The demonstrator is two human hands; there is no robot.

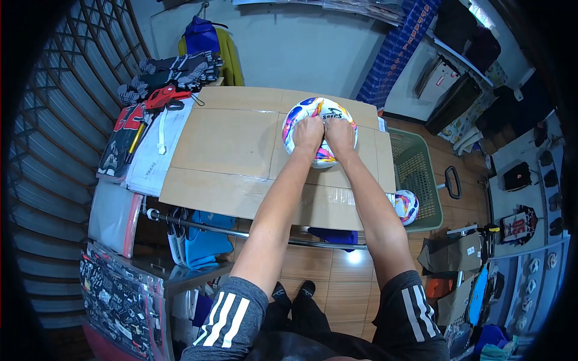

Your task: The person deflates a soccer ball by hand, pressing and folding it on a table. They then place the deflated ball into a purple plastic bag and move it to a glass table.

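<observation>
A white ball [326, 160] with purple, pink and orange patches and the word SPECS sits on a flat cardboard sheet [223, 141]. My left hand [308, 133] is closed in a fist against the ball's upper side. Beside it, my right hand [340, 133] is also closed on the ball, with both thumb sides almost meeting. The fingers curl under and hide whatever they may grip. Past the cardboard's right edge, a second ball [406, 207] with similar colours lies at the green basket.
A green plastic basket [430, 180] stands right of the table. To the left are a red tool [165, 96], a yellow-handled cutter [137, 138] and folded dark garments [174, 69]. A metal rail [241, 233] runs along the near edge. Cardboard boxes [451, 256] stand at lower right.
</observation>
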